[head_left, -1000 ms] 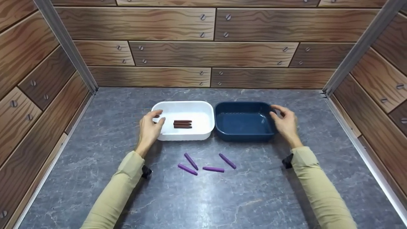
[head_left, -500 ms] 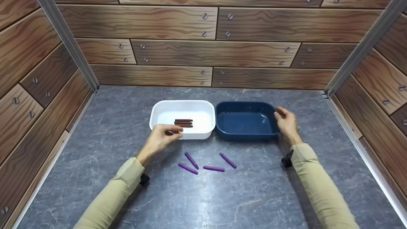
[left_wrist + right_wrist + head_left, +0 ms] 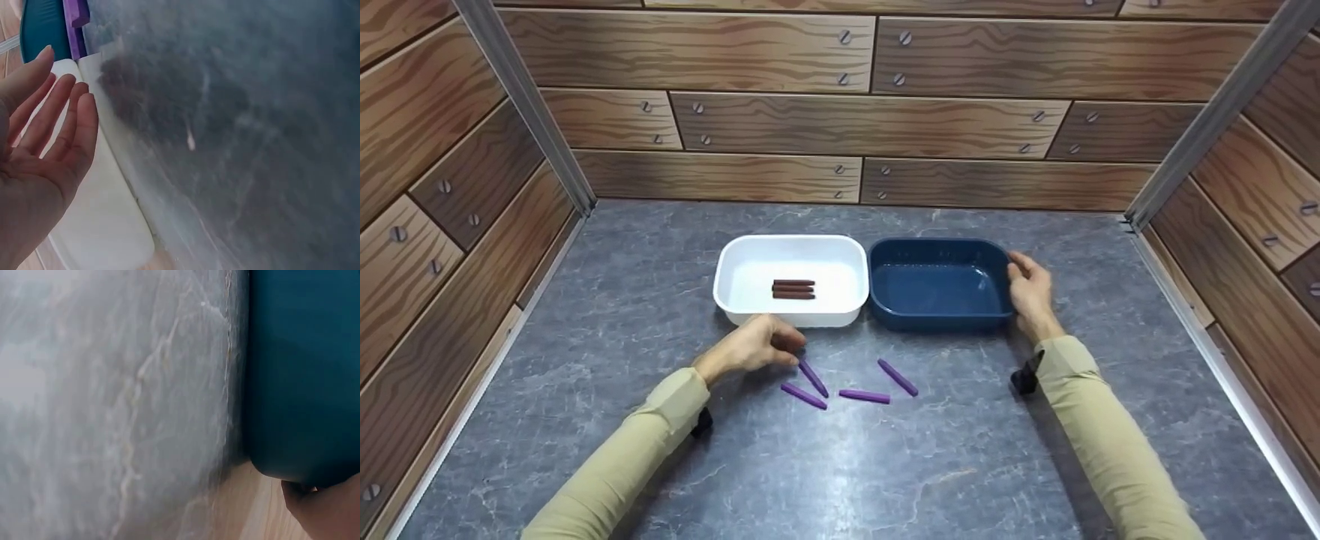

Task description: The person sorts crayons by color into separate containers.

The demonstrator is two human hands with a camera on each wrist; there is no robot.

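My left hand [image 3: 761, 343] is just in front of the white dish [image 3: 840, 320], fingers loosely bent and fingertips right at the upper end of a purple crayon [image 3: 814, 379]. The left wrist view shows this hand [image 3: 48, 146] with thumb and fingers apart and nothing between them. Beside the navy dish [image 3: 937, 321], my right hand [image 3: 1033, 296] rests against its right end. Only part of the right hand [image 3: 329, 512] shows at the dish's corner in the right wrist view; its fingertips are hidden. Several brown crayons [image 3: 793, 289] lie side by side in the white dish.
Three more purple crayons lie on the grey marbled tabletop [image 3: 930, 465]: one at left [image 3: 804, 396], one in the middle [image 3: 864, 397] and one at right [image 3: 898, 377]. The dishes stand side by side. Wood-patterned walls [image 3: 780, 124] enclose the back and sides.
The left hand has left the white dish's left end and come right and toward me, down to the purple crayons. The right hand has shifted slightly off the navy dish's rim to its outer side.
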